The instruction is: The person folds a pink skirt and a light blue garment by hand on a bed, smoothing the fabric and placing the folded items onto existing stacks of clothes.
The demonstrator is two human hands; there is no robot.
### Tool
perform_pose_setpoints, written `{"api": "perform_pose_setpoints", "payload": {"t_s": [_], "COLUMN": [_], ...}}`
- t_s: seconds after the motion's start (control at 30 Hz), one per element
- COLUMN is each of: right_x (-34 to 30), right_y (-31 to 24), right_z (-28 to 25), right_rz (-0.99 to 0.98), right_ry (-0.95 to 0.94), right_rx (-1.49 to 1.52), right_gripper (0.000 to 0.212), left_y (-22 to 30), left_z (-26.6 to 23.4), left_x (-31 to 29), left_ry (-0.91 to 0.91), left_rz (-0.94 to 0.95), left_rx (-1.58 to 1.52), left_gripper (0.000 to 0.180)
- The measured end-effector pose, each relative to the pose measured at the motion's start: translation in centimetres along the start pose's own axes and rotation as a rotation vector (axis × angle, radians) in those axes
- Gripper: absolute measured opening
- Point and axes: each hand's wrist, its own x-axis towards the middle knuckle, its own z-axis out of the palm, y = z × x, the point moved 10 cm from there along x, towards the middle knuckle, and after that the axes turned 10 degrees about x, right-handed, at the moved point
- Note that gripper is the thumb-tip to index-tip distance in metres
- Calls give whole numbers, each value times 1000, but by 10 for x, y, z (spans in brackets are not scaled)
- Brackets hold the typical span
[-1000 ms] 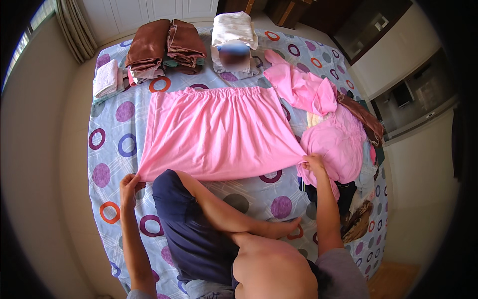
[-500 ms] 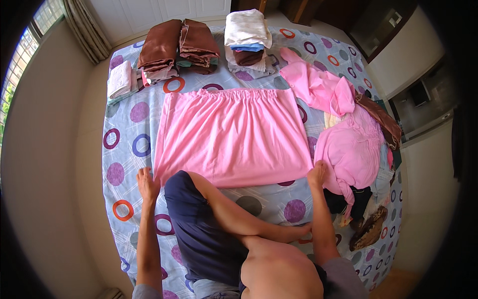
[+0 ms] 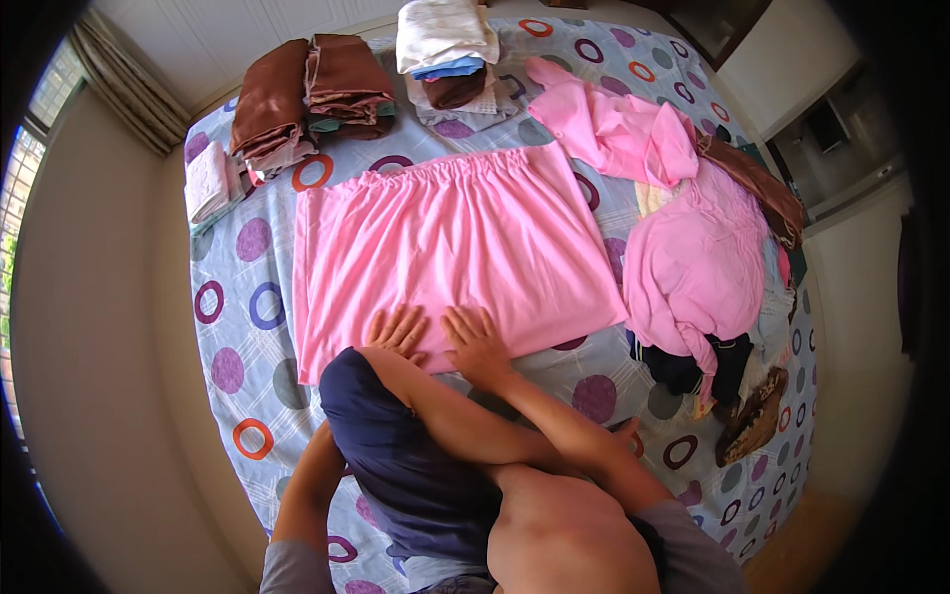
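A pink gathered cloth (image 3: 455, 238) with an elastic-looking top edge lies spread on the bed before me. My left hand (image 3: 399, 333) rests flat on its near edge, fingers stretched out, with the wrist hidden behind my raised knee. Close to its right, my right hand (image 3: 475, 345) also lies on the near edge, palm down and fingers apart. Neither hand grips the fabric. Thin folds run down the cloth from the gathered edge toward my hands.
Folded brown cloths (image 3: 272, 104) and a stack with white cloth on top (image 3: 447, 38) stand at the bed's far side. Rumpled pink clothes (image 3: 698, 262) are heaped to the right, over dark items. A small folded white cloth (image 3: 210, 183) lies far left. My crossed legs (image 3: 396, 465) occupy the front.
Both hands have left the cloth's two near corners and come together at the middle of its near edge, now laid flat. The view has shifted slightly.
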Motion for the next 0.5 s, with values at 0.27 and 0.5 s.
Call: {"api": "perform_pose_setpoints", "payload": {"t_s": [0.27,0.5], "right_x": [-79,-91], "right_y": [163,208], "right_z": [-88,-132], "right_rz": [541,572], "right_ry": [129,290], "right_rx": [-278,-337], "right_gripper": [53,46], "left_y": [-53,-110], "left_z": [-13,17], "left_x": [-44,-80], "left_ry": [94,63], "left_rz": [-322,-332], "left_rx": [253,115], "left_gripper": [55,53]}}
